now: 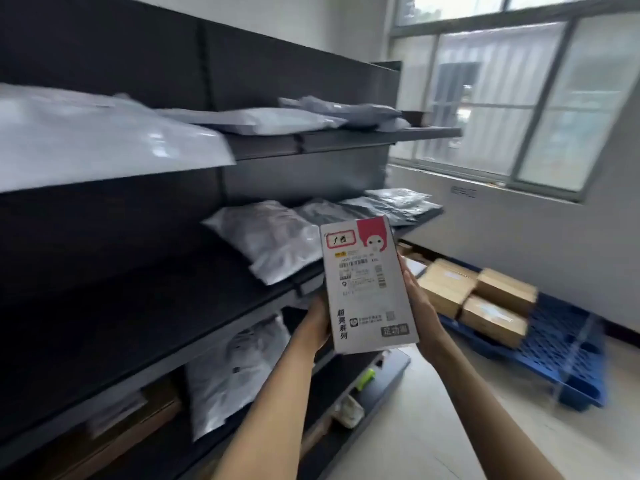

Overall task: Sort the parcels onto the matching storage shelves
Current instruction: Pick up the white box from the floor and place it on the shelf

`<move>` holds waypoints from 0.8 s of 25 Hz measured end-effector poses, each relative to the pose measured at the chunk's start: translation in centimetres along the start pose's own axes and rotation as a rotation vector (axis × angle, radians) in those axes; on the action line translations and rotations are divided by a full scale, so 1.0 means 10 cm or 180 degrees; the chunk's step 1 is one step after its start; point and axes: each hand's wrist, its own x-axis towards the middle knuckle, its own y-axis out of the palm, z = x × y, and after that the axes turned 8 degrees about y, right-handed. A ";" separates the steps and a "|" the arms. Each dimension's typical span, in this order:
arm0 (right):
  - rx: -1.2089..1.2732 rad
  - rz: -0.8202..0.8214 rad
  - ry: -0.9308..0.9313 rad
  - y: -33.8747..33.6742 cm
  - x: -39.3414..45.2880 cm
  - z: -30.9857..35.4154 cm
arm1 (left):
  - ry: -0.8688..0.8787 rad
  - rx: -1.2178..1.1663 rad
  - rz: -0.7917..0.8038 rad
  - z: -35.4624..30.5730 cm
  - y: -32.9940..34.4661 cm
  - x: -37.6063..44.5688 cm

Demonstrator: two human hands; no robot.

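Observation:
A tall white box parcel (367,285) with a pink cartoon corner, a red-framed handwritten label and a barcode sticker is upright in front of me. My left hand (317,322) grips its left edge from behind, and my right hand (420,303) holds its right edge. The dark metal shelving unit (346,140) runs along the left. Grey and white plastic mailer bags lie on its top shelf (270,119) and middle shelf (266,237). Another bag (235,368) leans in the lower level.
Several brown cardboard boxes (478,299) sit on a blue plastic pallet (561,348) on the tiled floor at the right. A white wall with large windows (519,98) is behind it. A green object (366,378) lies on the shelf base.

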 end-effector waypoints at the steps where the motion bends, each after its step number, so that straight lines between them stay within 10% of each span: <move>1: 0.0101 0.0158 -0.0015 0.32 0.00 0.05 | 0.0025 -0.0408 0.0141 -0.24 -0.18 -0.16; 9: 0.0946 0.1547 0.0854 3.35 -0.79 0.31 | 0.2043 0.0596 -0.1220 -1.63 -2.69 -2.10; 20: 0.0770 0.2295 0.1966 6.55 -2.42 -0.09 | 0.1733 0.1030 -0.2489 -2.23 -5.37 -4.60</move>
